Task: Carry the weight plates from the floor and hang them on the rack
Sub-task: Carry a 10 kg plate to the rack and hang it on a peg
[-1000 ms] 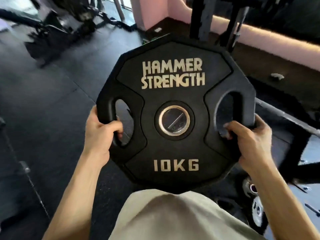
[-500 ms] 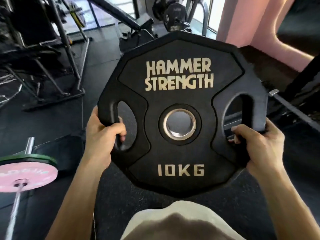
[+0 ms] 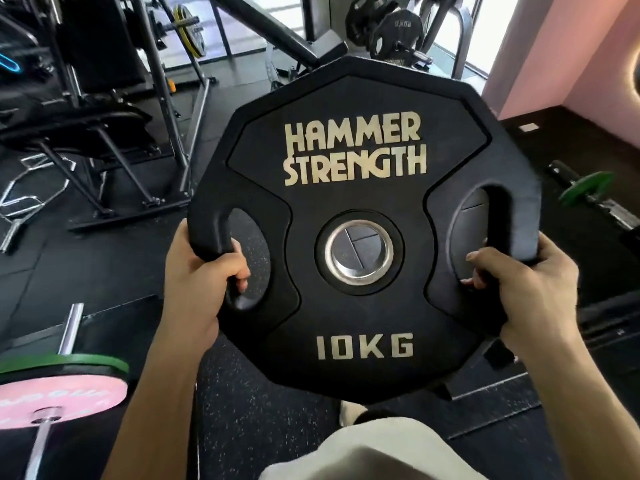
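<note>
Since it is marked 10KG and judged heavy and rigid, the weight plate [image 3: 353, 216] is held chest-high above the floor, its side handle slots gripped by the left hand [image 3: 197, 278] and right hand [image 3: 523, 292].

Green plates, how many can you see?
2. One green plate sits behind the pink plate at lower left; the other is on a bar at right. The big black plate may hide more.

Bench frame [image 3: 104, 140] blocks left; pink-plated barbell [image 3: 52, 400] lower left; floor [image 3: 263, 417] between open.
</note>
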Demonstrator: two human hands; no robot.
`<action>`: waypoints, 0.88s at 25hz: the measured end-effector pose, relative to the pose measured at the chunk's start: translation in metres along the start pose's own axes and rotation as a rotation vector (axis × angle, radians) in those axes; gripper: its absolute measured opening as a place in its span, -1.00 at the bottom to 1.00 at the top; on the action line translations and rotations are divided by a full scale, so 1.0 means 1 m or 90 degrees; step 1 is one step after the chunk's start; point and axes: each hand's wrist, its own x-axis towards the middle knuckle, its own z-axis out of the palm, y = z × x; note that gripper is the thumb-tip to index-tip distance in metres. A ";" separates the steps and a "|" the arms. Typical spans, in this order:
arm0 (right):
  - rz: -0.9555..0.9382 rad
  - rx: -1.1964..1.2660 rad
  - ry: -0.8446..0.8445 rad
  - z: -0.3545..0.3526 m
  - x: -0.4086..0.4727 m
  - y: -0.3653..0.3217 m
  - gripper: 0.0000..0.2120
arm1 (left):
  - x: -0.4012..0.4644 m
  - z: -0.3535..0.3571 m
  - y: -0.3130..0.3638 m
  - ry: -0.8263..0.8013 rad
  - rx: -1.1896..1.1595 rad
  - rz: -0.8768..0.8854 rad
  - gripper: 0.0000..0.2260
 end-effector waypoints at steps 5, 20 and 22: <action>0.009 -0.007 -0.007 0.071 0.114 -0.016 -0.85 | 0.127 0.039 0.010 0.005 0.007 -0.002 -0.64; 0.015 0.031 0.144 0.260 0.455 -0.016 -0.83 | 0.563 0.201 0.008 -0.150 0.037 -0.006 -0.65; 0.012 0.035 0.180 0.273 0.501 -0.022 -0.83 | 0.617 0.238 0.015 -0.189 0.037 -0.010 -0.64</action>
